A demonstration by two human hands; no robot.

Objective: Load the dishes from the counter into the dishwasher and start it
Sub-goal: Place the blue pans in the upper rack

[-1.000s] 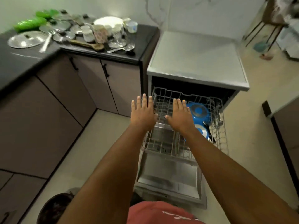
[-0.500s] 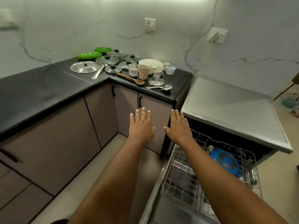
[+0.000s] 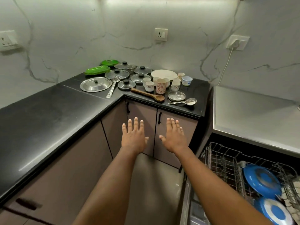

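**Hands empty, dishes on the counter**

I have the left hand point(image 3: 134, 138) and right hand point(image 3: 173, 138) out flat, palms down, fingers straight and spread, grasping nothing, in front of the cabinet doors point(image 3: 172, 127). The dishes sit in the far corner of the black counter point(image 3: 48, 114): steel lid point(image 3: 96, 84), green plates point(image 3: 97, 70), floral cup point(image 3: 161, 86), white plate point(image 3: 164, 73), wooden spoon point(image 3: 147, 95). At lower right, the dishwasher rack point(image 3: 224, 158) is pulled out with blue dishes point(image 3: 262, 182) in it.

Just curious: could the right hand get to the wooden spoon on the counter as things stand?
Probably yes. The right hand is open and empty, and the wooden spoon lies near the counter edge with nothing before it; the hand need only rise forward.
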